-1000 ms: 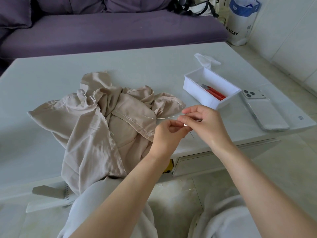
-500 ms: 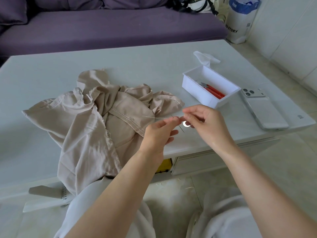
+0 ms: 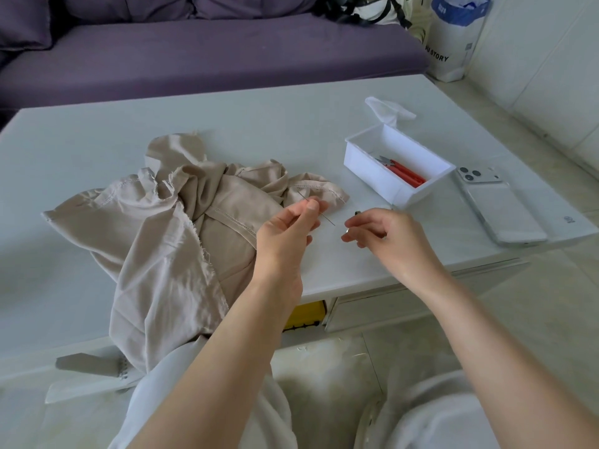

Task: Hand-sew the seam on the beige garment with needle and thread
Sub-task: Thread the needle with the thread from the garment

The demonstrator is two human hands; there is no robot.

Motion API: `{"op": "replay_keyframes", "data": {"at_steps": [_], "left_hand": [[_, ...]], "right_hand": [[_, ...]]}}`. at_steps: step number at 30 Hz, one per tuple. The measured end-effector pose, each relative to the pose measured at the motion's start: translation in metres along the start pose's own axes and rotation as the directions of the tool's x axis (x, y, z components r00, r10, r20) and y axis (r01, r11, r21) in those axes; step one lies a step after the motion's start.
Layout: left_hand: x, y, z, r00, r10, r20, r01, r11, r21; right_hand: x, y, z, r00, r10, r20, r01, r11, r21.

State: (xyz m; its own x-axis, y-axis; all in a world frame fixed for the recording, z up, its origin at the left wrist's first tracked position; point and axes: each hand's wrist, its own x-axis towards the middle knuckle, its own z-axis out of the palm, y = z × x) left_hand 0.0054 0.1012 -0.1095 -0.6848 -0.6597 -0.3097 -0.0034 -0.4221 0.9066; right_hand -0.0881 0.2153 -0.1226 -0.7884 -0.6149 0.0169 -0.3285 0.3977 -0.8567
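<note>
My left grip pinches the needle between thumb and fingertips, held above the near edge of the table. My right grip hovers beside it with its fingers curled. The thread is too fine to see, so I cannot tell whether it holds anything.

The beige garment lies crumpled just left of my hands and spills over the table edge. The needle is clear of it. I judge that I am only readying the thread, with the whole seam left to sew.

Further back sit a white box with red snips, a phone and a tissue. Beyond the table are a purple sofa and a paper bag.
</note>
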Motion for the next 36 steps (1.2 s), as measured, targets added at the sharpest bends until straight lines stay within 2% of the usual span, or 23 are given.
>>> {"op": "replay_keyframes", "data": {"at_steps": [3,5,6,8,10,11,13,15,18,22,36], "left_hand": [[0.000,-0.001,-0.001,0.995,0.090,0.038,-0.093,0.991,0.095],[-0.002,-0.002,0.000,0.986,0.127,0.111,-0.142,0.980,0.141],[-0.003,-0.002,0.001,0.979,0.137,0.152,-0.162,0.973,0.164],[-0.004,-0.004,0.002,0.962,0.152,0.225,-0.198,0.959,0.201],[-0.004,-0.004,0.003,0.948,0.155,0.278,-0.218,0.953,0.213],[-0.004,-0.003,0.003,0.941,0.154,0.302,-0.227,0.949,0.221],[-0.005,-0.002,0.002,0.926,0.149,0.348,-0.246,0.935,0.255],[-0.005,-0.001,0.000,0.910,0.139,0.391,-0.266,0.918,0.293],[-0.007,-0.001,-0.001,0.892,0.140,0.429,-0.303,0.891,0.339],[-0.010,0.001,0.000,0.878,0.168,0.449,-0.352,0.862,0.366],[-0.011,0.001,0.001,0.898,0.158,0.411,-0.334,0.853,0.401]], "right_hand": [[0.000,0.007,0.001,1.000,-0.020,-0.011,0.018,0.981,-0.191],[0.000,0.008,0.003,0.996,-0.086,-0.025,0.073,0.943,-0.326],[0.000,0.007,0.004,0.991,-0.126,-0.038,0.106,0.936,-0.336],[-0.002,-0.003,0.002,0.989,-0.125,-0.079,0.104,0.969,-0.225],[-0.004,-0.015,-0.002,0.997,0.014,-0.075,-0.014,1.000,-0.004],[-0.005,-0.021,-0.004,0.994,0.107,-0.035,-0.104,0.990,0.092],[-0.006,-0.028,-0.009,0.961,0.267,0.068,-0.275,0.947,0.170],[-0.007,-0.030,-0.011,0.934,0.325,0.151,-0.354,0.902,0.246],[-0.009,-0.030,-0.013,0.929,0.288,0.231,-0.358,0.859,0.366],[-0.010,-0.029,-0.017,0.925,0.264,0.273,-0.363,0.825,0.433],[-0.011,-0.033,-0.011,0.957,0.236,0.172,-0.289,0.844,0.453]]}}
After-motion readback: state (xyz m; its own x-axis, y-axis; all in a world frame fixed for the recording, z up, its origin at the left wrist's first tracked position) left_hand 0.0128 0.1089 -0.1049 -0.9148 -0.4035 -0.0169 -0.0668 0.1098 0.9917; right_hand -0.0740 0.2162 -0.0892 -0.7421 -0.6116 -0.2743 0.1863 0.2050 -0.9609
